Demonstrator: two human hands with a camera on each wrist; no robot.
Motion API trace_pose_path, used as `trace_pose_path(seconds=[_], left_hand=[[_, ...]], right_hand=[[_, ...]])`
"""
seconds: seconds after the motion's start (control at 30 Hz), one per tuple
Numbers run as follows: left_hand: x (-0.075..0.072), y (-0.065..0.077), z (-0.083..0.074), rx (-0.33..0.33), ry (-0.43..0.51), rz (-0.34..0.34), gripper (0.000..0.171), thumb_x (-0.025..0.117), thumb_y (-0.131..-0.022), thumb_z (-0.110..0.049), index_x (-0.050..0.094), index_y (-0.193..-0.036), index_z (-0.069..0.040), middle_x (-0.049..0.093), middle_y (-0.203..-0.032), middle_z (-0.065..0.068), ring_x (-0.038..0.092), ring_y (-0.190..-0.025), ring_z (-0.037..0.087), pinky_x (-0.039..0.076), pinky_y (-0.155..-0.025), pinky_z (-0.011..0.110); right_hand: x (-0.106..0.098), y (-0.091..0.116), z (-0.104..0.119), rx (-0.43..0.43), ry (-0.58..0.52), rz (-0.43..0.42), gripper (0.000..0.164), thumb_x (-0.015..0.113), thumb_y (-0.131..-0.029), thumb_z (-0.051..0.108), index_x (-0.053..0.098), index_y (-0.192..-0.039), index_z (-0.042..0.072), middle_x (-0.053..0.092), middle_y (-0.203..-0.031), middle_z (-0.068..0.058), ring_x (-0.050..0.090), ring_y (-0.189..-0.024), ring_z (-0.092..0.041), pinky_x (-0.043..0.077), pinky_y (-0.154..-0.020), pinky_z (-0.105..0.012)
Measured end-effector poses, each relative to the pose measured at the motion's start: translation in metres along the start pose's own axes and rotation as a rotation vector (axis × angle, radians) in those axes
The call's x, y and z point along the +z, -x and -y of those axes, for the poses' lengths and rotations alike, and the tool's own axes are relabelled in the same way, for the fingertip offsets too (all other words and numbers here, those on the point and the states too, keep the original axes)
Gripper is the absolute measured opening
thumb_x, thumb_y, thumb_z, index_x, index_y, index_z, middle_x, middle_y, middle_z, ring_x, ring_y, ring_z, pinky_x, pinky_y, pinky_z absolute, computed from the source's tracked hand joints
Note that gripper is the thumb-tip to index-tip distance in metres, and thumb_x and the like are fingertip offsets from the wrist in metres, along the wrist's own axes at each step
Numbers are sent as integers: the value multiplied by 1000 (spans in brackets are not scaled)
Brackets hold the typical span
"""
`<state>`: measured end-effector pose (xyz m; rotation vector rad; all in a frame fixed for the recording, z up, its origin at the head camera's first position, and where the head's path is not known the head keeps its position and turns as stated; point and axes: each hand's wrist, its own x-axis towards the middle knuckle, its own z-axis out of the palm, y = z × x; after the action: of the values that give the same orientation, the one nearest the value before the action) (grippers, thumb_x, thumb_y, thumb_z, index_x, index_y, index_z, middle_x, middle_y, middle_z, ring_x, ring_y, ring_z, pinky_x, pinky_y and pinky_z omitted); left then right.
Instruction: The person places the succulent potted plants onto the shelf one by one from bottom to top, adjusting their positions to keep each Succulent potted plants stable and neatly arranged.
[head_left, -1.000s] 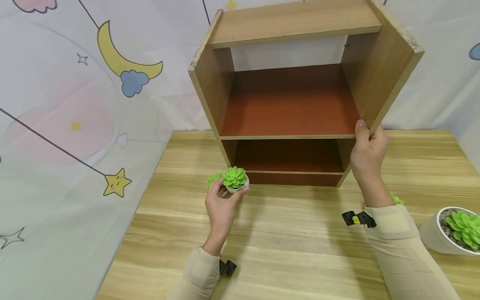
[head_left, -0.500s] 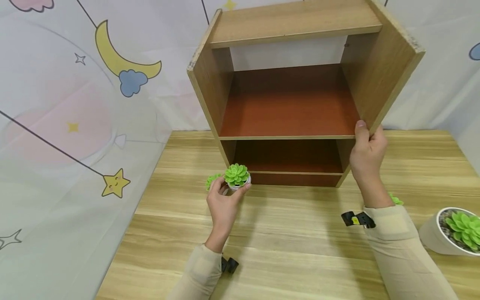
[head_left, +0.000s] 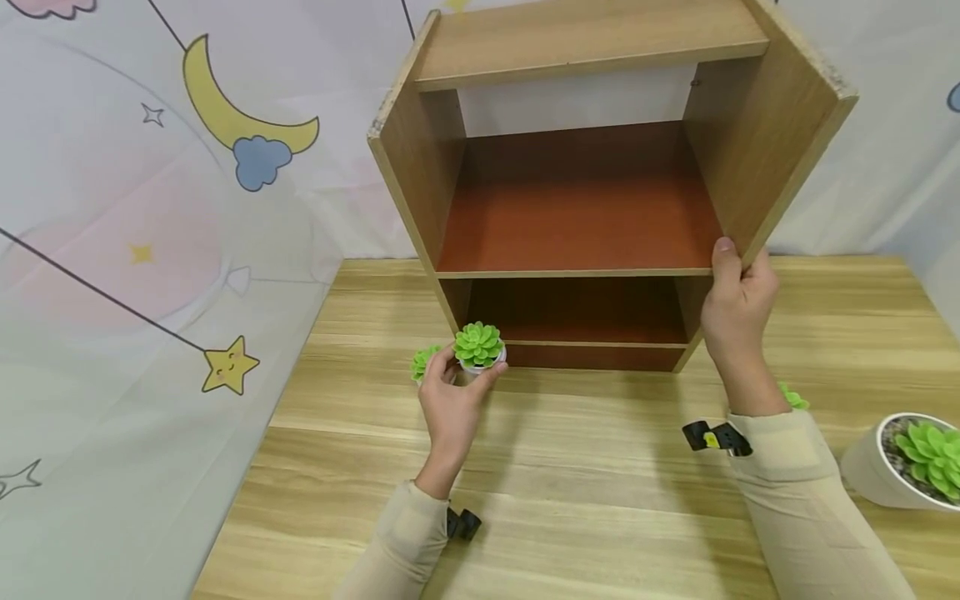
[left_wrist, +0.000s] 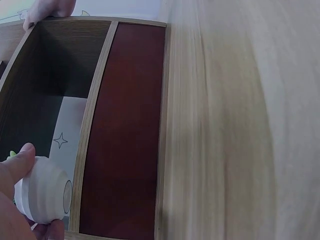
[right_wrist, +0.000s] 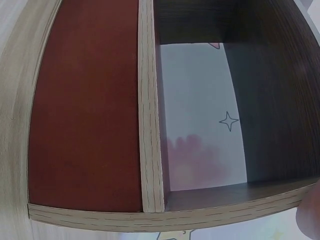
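Note:
My left hand [head_left: 452,408] pinches a small white pot with a green succulent [head_left: 478,345] between thumb and fingers. It holds the pot in front of the lower left corner of a wooden shelf unit [head_left: 581,273]. In the left wrist view the white pot [left_wrist: 47,192] is tipped, its base facing the lower compartment's opening. My right hand [head_left: 738,312] grips the unit's right side panel at middle-shelf height, thumb on the front edge. Only a bit of that hand [right_wrist: 310,215] shows in the right wrist view.
Another small succulent [head_left: 423,362] stands left of the unit, partly behind my left hand. A larger white pot with a succulent [head_left: 873,471] is at the right. More green leaves [head_left: 793,398] peek out beside my right forearm. A printed cloth [head_left: 150,208] hangs behind the wooden table [head_left: 585,500].
My left hand has moved slightly right and away from me with the potted succulent, closer to the shelf unit. My right hand keeps its grip on the side panel.

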<state>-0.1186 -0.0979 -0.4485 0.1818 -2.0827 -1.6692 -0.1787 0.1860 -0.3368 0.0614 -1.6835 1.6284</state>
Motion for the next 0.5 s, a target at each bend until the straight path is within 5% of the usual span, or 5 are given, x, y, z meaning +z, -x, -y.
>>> trace_pose_path(seconds=[0.23, 0.5], left_hand=[[0, -1, 0, -7, 13, -2, 66, 91, -68, -33, 65, -122, -6, 60, -114, 5, 62, -107, 20, 44, -97, 47], [4, -1, 3, -28, 21, -1, 64, 93, -67, -30, 66, -119, -6, 61, -114, 4, 61, -107, 21, 43, -97, 46]], right_hand=[[1, -3, -3, -26, 2, 1, 25, 48, -96, 7, 66, -102, -11, 64, -95, 0, 54, -89, -11, 40, -81, -24], [-6, -8, -36, 12, -1, -4, 25, 49, -97, 8, 68, -106, -5, 67, -100, -3, 56, -92, -13, 41, -84, -25]])
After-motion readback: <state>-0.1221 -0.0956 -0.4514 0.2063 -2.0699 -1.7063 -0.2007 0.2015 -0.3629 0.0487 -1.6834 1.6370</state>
